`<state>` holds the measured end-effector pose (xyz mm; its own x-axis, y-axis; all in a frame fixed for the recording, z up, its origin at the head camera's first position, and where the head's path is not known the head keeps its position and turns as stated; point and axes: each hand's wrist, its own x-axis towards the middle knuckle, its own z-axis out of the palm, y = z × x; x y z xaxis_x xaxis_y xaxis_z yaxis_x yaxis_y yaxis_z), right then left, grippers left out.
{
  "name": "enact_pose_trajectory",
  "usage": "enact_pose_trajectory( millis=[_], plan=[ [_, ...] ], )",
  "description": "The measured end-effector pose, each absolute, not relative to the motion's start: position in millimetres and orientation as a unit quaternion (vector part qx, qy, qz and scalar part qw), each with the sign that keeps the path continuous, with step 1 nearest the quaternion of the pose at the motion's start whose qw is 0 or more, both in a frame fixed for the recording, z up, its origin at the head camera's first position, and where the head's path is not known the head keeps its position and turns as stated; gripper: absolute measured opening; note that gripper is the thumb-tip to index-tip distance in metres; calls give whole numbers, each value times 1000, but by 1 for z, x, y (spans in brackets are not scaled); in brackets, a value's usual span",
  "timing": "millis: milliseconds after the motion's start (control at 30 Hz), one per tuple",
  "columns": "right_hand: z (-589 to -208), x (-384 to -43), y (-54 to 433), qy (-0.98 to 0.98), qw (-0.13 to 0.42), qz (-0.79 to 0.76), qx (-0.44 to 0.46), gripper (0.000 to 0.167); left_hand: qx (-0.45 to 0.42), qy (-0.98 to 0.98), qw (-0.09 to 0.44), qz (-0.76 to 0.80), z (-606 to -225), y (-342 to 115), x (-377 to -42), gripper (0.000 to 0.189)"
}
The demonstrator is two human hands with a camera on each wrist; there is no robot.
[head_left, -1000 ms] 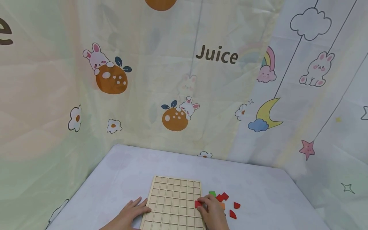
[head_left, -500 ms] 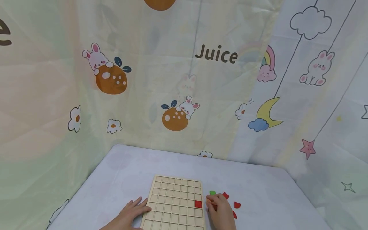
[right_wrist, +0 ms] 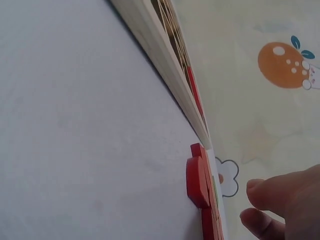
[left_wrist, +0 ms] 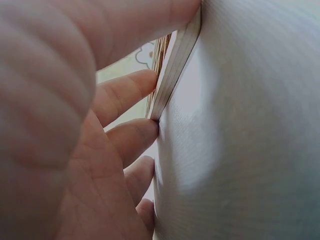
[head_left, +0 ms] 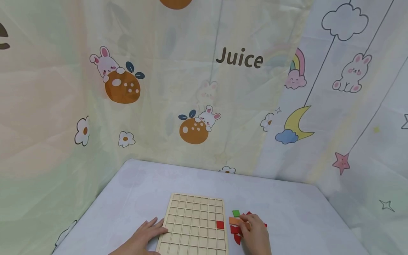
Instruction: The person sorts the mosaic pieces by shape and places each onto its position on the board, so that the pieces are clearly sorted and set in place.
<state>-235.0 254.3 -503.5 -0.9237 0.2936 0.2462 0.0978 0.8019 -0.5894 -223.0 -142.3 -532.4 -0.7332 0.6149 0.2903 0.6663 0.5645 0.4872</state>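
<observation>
The left hand (head_left: 148, 232) lay with fingers spread, gripping nothing, its tips touching the left edge of the pale wooden grid board (head_left: 193, 223). The right hand (head_left: 255, 231) hung loosely bent over the tiles just right of the board, its visible fingertips parted with no piece seen between them. The board, flat and layered along its side like plywood, was probably stiff and easy to steady by the rim; one red square (head_left: 220, 225) sat in its rightmost column. Beside the board, nearest first, lay a fan-shaped red tile (head_left: 237, 239), another red tile (head_left: 234, 230), an orange tile (head_left: 234, 221) and a green tile (head_left: 236, 213), all seemingly light, hard and a little slippery, best pinched by opposite sides, where their thick edges offered a hold. Beyond stretched the bench (head_left: 271, 202), pale and finely textured, backed by a thin, creased cloth (head_left: 153, 148) printed with cartoon figures.
</observation>
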Motion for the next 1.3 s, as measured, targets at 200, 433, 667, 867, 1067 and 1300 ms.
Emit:
enact_pose_trajectory(
  millis=[200, 433, 667, 867, 1067, 1300],
  plan=[
    [-505, -235, 267, -937, 167, 287, -108, 20, -365, -883, 61, -289, -533, -142, -222, 62],
    [-506, -234, 280, -940, 139, 290, -118, 22, -367, -882, 51, -290, -533, -143, -223, 62],
    [-506, -234, 287, -939, 126, 293, -131, 22, -372, -878, 41, -299, -532, -143, -224, 62],
    [-505, -231, 285, -941, 133, 278, -135, 25, -378, -877, 54, -292, -530, -144, -223, 61],
    [-507, -232, 284, -947, 114, 266, -137, 29, -384, -878, 72, -276, -530, -143, -222, 62],
    [-508, -233, 285, -953, 108, 255, -120, 29, -376, -883, 67, -273, -529, -143, -221, 62]
  ],
)
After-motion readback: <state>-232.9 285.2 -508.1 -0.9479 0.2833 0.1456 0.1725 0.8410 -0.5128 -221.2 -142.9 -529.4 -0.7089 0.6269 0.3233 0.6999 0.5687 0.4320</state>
